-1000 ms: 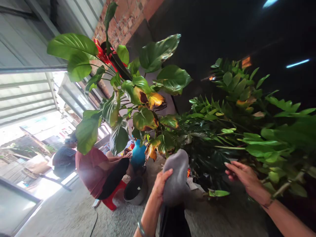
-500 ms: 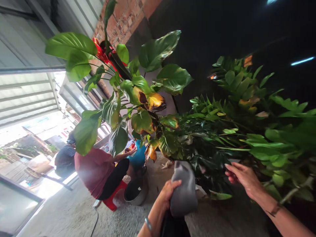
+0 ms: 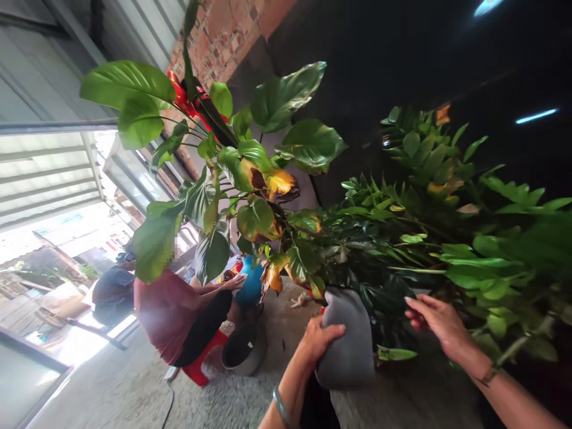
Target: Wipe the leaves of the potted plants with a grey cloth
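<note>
A grey cloth [image 3: 348, 345] hangs from my left hand [image 3: 318, 342], whose thumb lies over its near side while the fingers are hidden behind it. Dark green leaves [image 3: 379, 298] fill the space just behind the cloth. My right hand [image 3: 440, 325] is at the right, its thumb and fingers pinched together against this foliage. Whatever is between those fingertips is too small or hidden to make out. One lighter green leaf [image 3: 395, 353] sticks out low between the two hands.
A tall plant with broad, partly yellowed leaves [image 3: 259, 220] rises ahead. Bushy green foliage [image 3: 500, 256] spreads at right. A person in a dark red shirt [image 3: 170, 316] sits on a red stool [image 3: 199, 369] beside a dark bucket [image 3: 243, 351]. Another person [image 3: 114, 292] is farther left.
My left hand has moved slightly right and up with the grey cloth, which now looks wider spread. My right hand has hardly moved, still pinched near the leaves.
</note>
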`<state>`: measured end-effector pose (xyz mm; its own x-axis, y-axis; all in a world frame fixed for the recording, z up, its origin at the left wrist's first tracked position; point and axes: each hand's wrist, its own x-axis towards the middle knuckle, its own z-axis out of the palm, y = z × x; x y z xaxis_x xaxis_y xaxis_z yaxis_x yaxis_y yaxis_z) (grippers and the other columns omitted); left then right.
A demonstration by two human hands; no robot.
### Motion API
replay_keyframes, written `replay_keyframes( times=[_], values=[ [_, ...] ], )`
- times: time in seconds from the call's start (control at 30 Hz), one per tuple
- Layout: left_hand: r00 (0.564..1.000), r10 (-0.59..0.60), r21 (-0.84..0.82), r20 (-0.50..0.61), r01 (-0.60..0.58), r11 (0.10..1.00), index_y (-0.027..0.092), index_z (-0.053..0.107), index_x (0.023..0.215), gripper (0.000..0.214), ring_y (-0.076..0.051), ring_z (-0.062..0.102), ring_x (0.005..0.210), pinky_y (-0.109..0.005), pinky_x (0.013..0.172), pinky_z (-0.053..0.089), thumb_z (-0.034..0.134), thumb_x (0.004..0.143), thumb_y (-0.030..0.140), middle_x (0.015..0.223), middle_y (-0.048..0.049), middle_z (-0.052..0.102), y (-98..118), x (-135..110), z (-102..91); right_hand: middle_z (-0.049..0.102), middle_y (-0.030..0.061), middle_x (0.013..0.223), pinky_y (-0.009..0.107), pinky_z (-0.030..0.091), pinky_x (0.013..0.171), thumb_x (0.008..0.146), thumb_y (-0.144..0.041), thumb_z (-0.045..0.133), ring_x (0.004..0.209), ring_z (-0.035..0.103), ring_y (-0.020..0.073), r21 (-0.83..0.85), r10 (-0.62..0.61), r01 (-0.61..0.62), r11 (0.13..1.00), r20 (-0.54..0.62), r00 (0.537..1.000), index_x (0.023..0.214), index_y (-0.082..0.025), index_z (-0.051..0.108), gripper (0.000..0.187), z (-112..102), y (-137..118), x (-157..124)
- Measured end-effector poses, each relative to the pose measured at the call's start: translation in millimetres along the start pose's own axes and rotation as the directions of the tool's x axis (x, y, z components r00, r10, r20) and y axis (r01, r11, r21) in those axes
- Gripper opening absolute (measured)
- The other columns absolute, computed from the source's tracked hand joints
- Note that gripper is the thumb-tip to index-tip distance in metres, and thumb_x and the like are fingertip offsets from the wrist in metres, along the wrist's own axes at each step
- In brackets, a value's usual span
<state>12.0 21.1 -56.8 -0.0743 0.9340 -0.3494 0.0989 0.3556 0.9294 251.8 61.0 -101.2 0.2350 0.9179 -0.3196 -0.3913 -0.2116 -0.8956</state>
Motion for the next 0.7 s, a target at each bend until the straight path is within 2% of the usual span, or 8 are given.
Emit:
replay_keyframes(
  times=[0.1,0.17,0.27,0.33,0.47,0.57,0.63,0.7],
  values=[
    [0.999,0.033,-0.023,0.029,-0.032,0.999,0.012,0.073,0.074,0.044,-0.017,0.058,0.056,-0.028,0.056,0.042,0.083,0.046,0.046,0.062,-0.0046,0.069,-2.6,-18.1,-11.3,0.061,-0.0017,0.041,0.021,0.041,0.031,0.052,-0.022,0.075,0.032,0.051,0.0117,0.001,-0.001,0.001,1.0,-0.001,1.0,0.056,-0.022,0.057,0.019,-3.6,0.6,2.6],
    [0.994,0.089,-0.106,-0.062,-0.095,0.99,0.012,0.071,0.075,0.047,-0.016,0.058,0.055,-0.027,0.055,0.042,0.083,0.048,0.049,0.062,-0.0041,0.068,14.6,-23.5,-18.3,0.06,-0.0025,0.041,0.021,0.041,0.031,0.05,-0.023,0.076,0.032,0.05,0.0112,0.016,-0.003,0.003,1.0,0.004,1.0,0.057,-0.022,0.056,0.021,-4.5,-0.7,3.1],
    [0.949,0.156,-0.205,-0.273,-0.216,0.955,0.013,0.069,0.076,0.051,-0.016,0.058,0.055,-0.027,0.055,0.043,0.084,0.045,0.05,0.062,-0.0032,0.067,40.8,-16.5,-16.2,0.059,-0.0032,0.041,0.021,0.041,0.031,0.049,-0.023,0.075,0.032,0.049,0.0108,0.042,0.007,-0.007,0.999,0.013,1.0,0.057,-0.023,0.055,0.021,-2.3,-3.7,0.8],
    [0.937,0.142,-0.237,-0.32,-0.224,0.945,0.013,0.068,0.076,0.052,-0.016,0.058,0.057,-0.028,0.057,0.045,0.085,0.042,0.049,0.063,-0.0036,0.067,42.2,-8.2,-7.0,0.06,-0.0029,0.04,0.021,0.041,0.032,0.05,-0.022,0.073,0.032,0.05,0.0109,0.048,0.016,-0.016,0.999,0.009,1.0,0.057,-0.023,0.055,0.02,0.4,-5.3,-1.9],
    [0.996,0.036,-0.151,-0.078,-0.048,0.987,0.012,0.07,0.072,0.049,-0.017,0.058,0.056,-0.029,0.057,0.044,0.085,0.043,0.048,0.06,-0.0047,0.066,11.0,-8.6,8.1,0.061,-0.0024,0.04,0.02,0.041,0.032,0.055,-0.021,0.072,0.031,0.05,0.0111,0.046,0.02,-0.02,0.999,-0.013,1.0,0.058,-0.023,0.055,0.017,2.2,-6.0,-5.1],
    [0.996,0.064,-0.098,0.057,-0.059,0.994,0.01,0.072,0.072,0.048,-0.017,0.058,0.055,-0.027,0.056,0.042,0.085,0.045,0.048,0.061,-0.0055,0.067,4.9,-24.3,3.8,0.061,-0.0023,0.041,0.021,0.041,0.032,0.055,-0.021,0.074,0.031,0.05,0.0115,0.034,0.021,-0.021,0.999,-0.004,1.0,0.059,-0.023,0.055,0.02,-1.0,-5.8,-3.8],
    [0.987,0.156,-0.146,-0.04,-0.16,0.976,0.011,0.072,0.075,0.05,-0.016,0.059,0.055,-0.026,0.054,0.043,0.085,0.045,0.049,0.063,-0.0053,0.068,24.6,-32.4,-2.6,0.061,-0.0027,0.04,0.02,0.041,0.031,0.053,-0.021,0.076,0.031,0.05,0.0112,0.042,0.02,-0.02,0.999,0.015,1.0,0.059,-0.023,0.054,0.023,-3.1,-6.1,-2.3],
    [0.944,0.255,-0.219,-0.208,-0.299,0.929,0.012,0.071,0.08,0.052,-0.016,0.06,0.056,-0.026,0.055,0.044,0.086,0.044,0.048,0.066,-0.0045,0.07,56.3,-31.8,-7.1,0.06,-0.0031,0.04,0.02,0.04,0.03,0.051,-0.02,0.077,0.03,0.05,0.0108,0.065,0.032,-0.033,0.997,0.027,0.999,0.059,-0.023,0.054,0.025,-4.0,-6.7,-1.3]
  ],
)
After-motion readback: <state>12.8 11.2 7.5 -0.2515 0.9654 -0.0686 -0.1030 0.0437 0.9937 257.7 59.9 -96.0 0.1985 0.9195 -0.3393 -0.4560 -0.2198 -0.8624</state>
